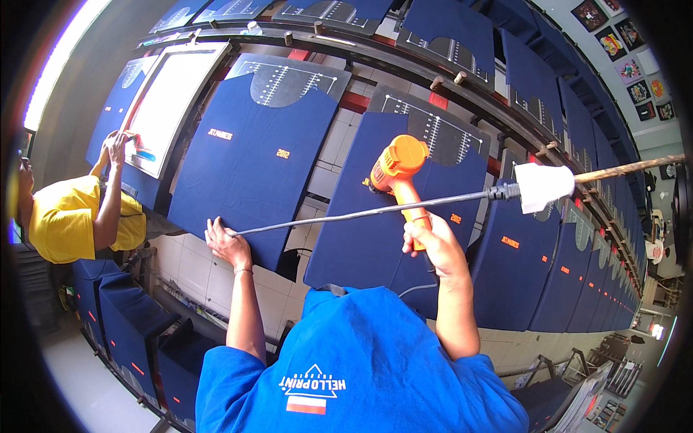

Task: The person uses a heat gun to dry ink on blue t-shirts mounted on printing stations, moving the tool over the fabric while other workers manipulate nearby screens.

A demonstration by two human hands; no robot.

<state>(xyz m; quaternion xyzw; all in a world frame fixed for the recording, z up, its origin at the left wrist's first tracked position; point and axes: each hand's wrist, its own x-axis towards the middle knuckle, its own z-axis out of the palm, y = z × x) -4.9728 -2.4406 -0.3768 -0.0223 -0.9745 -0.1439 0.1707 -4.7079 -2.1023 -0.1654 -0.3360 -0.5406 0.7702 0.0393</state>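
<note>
An orange heat gun is gripped by its handle in my right hand. It hangs over a navy fabric piece bearing small orange prints. My left hand has its fingers curled at the lower edge of another navy fabric piece, the grey power cord pinched at its thumb. From there the cord stretches right to a white socket block hanging on a brown twisted cable. The heat gun's own lead drops behind my right wrist. Dark boards with white ruler marks show above the fabric.
Fabric-covered boards run in a long row to the right, beside a metal rail. At left, a co-worker in a yellow shirt works with both hands at a white framed screen. More navy-covered boards stand lower left.
</note>
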